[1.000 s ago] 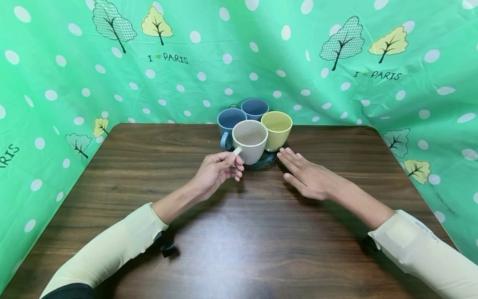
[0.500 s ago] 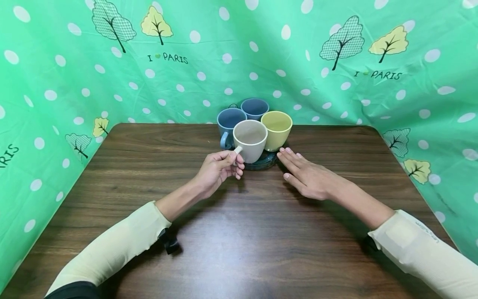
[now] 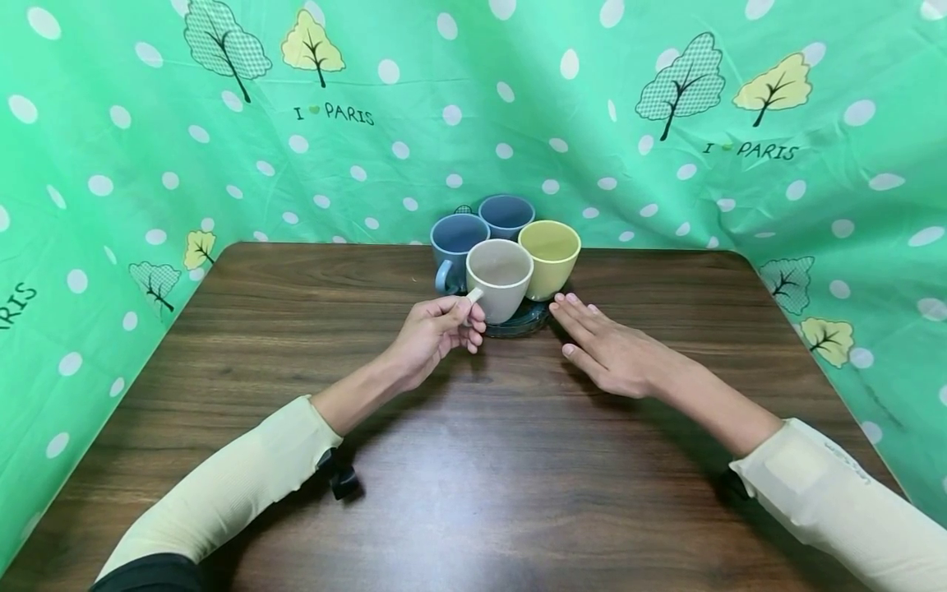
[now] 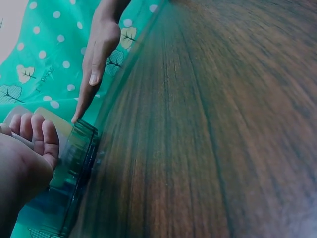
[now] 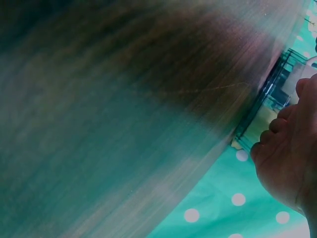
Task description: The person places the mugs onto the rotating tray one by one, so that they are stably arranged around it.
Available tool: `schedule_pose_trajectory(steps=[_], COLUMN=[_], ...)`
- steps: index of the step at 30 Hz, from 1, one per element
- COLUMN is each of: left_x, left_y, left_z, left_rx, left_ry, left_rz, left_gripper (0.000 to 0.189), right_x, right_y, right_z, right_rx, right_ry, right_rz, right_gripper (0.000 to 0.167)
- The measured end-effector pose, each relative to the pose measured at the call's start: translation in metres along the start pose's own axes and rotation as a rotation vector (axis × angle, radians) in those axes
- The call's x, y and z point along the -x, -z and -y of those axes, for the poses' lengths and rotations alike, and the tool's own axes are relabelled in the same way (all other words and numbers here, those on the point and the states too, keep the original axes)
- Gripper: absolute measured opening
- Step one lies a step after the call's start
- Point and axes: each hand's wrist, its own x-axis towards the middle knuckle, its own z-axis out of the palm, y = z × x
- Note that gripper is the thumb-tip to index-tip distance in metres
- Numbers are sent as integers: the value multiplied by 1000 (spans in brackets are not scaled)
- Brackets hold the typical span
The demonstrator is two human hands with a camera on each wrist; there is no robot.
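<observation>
In the head view my left hand pinches the handle of a light grey mug between thumb and fingers. The mug stands upright at the front of a dark glass tray, overlapping two other cups in this view. My right hand lies with straight fingers, fingertips right at the tray's right edge. Behind the grey mug are a blue mug with its handle toward me, a second blue cup and a yellow cup. The left wrist view shows the transparent wall of the tray low on the table.
The cups stand close together at the far edge of a dark wooden table. Right behind it hangs a green curtain with white dots and printed trees. Black straps hang under the left forearm.
My left hand and the grey mug have shifted slightly right and away from me, the mug now sitting closer among the other cups. The right hand has stayed in place.
</observation>
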Motion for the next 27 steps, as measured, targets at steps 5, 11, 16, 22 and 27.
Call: schedule_pose_trajectory(steps=[5, 11, 16, 22, 27], left_x=[-1, 1, 3, 5, 7], left_y=[-3, -5, -6, -8, -9], left_z=[-2, -6, -6, -6, -7], left_rx=[-62, -111, -129, -150, -201], left_ry=[-8, -11, -32, -77, -115], left_rz=[-22, -76, -114, -170, -251], left_gripper=[36, 34, 33, 22, 18], right_x=[1, 1, 0, 0, 0], right_y=[0, -1, -1, -1, -1], right_z=[0, 0, 0, 1, 1], right_rx=[6, 3, 7, 9, 15], right_ry=[-6, -5, 1, 3, 1], right_rz=[3, 1, -2, -4, -6], right_gripper=[66, 67, 67, 67, 67])
